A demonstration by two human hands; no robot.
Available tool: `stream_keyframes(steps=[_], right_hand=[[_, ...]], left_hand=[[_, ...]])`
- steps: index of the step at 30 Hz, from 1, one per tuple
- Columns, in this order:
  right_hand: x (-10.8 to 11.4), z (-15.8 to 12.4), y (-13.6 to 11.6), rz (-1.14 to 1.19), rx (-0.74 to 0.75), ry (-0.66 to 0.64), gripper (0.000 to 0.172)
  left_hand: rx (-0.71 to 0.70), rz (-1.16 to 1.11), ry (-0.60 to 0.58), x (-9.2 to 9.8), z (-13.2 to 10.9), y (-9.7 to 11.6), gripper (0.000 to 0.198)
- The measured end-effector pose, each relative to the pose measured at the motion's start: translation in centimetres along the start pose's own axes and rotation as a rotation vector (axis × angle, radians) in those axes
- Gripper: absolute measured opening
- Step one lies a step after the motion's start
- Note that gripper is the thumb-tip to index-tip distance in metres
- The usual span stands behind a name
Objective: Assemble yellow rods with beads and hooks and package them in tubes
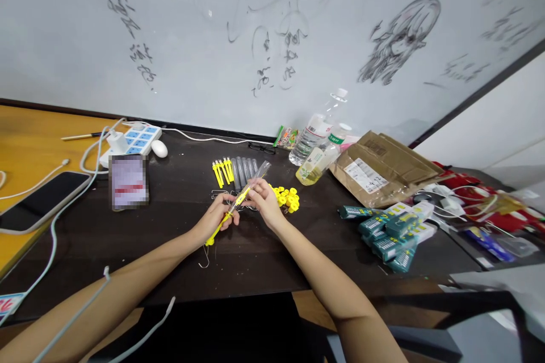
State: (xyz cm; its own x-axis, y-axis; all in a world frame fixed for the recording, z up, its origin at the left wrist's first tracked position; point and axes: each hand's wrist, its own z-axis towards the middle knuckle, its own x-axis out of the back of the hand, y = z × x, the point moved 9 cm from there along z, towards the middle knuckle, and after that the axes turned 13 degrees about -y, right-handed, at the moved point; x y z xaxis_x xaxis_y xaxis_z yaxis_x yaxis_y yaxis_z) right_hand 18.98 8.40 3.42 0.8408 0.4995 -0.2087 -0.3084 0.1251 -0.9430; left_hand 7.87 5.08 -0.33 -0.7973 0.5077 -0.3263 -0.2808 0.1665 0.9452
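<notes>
My left hand (216,214) is closed around a slim yellow plastic rod (220,231) with a thin wire hook (205,261) hanging from its lower end. A clear tube (263,169) lies in line with the rod's upper end, and the fingers of my right hand (267,204) pinch it. Whether the tube is seated on the rod, my fingers hide. Just beyond my hands are a row of yellow pieces with metal tips (222,171) and several clear tubes (244,169). Yellow caps (289,199) are heaped beside my right hand, and wire hooks (218,194) lie near my left.
Two plastic bottles (313,139) and a brown cardboard parcel (374,167) stand at the back right, with green boxes (392,232) piled in front. To the left are a power strip (138,142), a white egg-shaped object (159,149), a phone (45,201) and loose cables.
</notes>
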Motion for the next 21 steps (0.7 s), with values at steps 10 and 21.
stream_keyframes(steps=[10, 21], right_hand=[[0.4, -0.1, 0.0, 0.050, -0.001, 0.030, 0.030], [0.5, 0.0, -0.1, 0.198, -0.032, 0.004, 0.032]], left_hand=[[-0.153, -0.081, 0.036, 0.5, -0.1, 1.3, 0.050], [-0.006, 0.291, -0.026, 1.0, 0.0, 0.8, 0.037]])
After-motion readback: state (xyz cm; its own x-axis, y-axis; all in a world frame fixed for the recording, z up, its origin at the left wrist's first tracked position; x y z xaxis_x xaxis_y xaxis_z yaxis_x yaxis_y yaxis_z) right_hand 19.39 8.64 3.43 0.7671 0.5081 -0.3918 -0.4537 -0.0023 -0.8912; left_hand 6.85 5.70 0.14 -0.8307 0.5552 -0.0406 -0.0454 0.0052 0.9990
